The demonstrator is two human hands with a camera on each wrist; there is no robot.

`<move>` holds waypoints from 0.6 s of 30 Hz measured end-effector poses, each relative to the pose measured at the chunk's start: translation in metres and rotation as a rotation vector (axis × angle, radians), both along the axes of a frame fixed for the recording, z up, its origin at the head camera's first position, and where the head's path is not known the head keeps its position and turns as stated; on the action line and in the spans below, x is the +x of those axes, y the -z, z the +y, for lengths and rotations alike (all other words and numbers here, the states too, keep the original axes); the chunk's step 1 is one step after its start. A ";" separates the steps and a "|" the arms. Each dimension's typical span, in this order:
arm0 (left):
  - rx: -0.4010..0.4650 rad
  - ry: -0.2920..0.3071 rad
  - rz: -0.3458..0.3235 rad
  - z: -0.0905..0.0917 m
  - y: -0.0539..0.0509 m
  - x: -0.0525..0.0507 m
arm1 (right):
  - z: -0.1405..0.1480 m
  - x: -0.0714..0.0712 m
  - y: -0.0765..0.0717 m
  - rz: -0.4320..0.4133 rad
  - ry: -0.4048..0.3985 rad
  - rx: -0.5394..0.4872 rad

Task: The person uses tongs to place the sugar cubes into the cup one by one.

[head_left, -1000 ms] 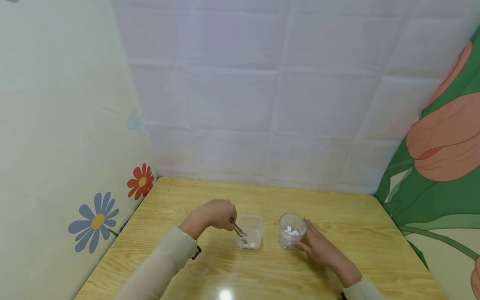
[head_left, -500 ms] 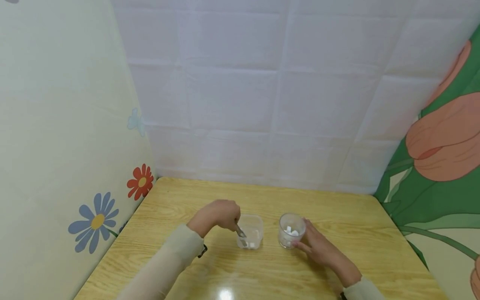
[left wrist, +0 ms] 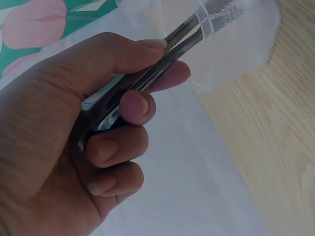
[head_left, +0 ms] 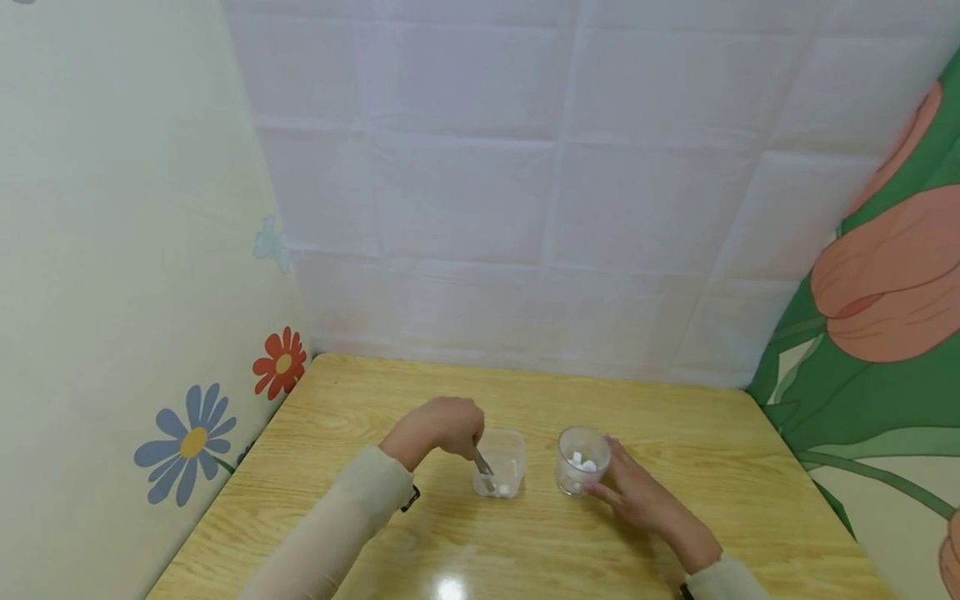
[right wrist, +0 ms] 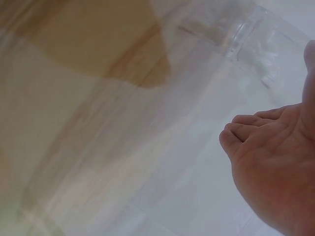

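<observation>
My left hand (head_left: 448, 425) grips small metal tongs (left wrist: 162, 64) between thumb and curled fingers. Their toothed tips reach down into a clear square plastic container (head_left: 517, 446). On its floor a white cube (head_left: 504, 491) lies near the tips; whether the tips pinch another cube is too small to tell. To the right stands a clear glass (head_left: 570, 435), upright, with several white cubes (head_left: 583, 463) inside. My right hand (head_left: 633, 492) holds the glass from its right side, thumb in front and fingers behind. In the right wrist view the glass (right wrist: 268, 51) shows at the upper right.
Both containers stand on a wood-grain table (head_left: 540, 550). A white sheet (head_left: 480, 208) hangs behind its far edge. Flowered cloths flank it, one on the left (head_left: 90, 292) and one on the right (head_left: 885, 283).
My left hand has shifted slightly right, bringing the tongs lower into the plastic container. The tongs' arms, visibly spread one second ago, now look closer together. The right hand and glass stay put.
</observation>
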State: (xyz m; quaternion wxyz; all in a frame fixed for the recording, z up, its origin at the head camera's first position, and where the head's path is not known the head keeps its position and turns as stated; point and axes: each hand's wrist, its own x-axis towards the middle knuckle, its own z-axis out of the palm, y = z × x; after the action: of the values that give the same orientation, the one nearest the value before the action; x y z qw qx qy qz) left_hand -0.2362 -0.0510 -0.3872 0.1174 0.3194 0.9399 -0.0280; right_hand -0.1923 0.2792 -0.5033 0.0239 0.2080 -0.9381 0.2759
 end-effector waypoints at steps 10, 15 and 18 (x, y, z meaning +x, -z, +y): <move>-0.023 -0.008 0.021 0.003 -0.001 0.002 | 0.001 -0.001 0.001 -0.031 0.011 0.005; -0.049 -0.007 0.030 0.004 0.003 0.001 | 0.001 -0.001 0.002 -0.033 0.017 0.008; -0.050 0.006 0.027 0.004 0.006 0.000 | 0.000 -0.001 0.001 -0.039 0.024 0.010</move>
State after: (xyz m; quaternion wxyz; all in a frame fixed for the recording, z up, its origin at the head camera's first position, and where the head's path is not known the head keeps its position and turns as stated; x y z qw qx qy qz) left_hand -0.2359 -0.0466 -0.3928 0.1125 0.3185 0.9395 -0.0563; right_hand -0.1930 0.2796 -0.5046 0.0077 0.1914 -0.9422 0.2750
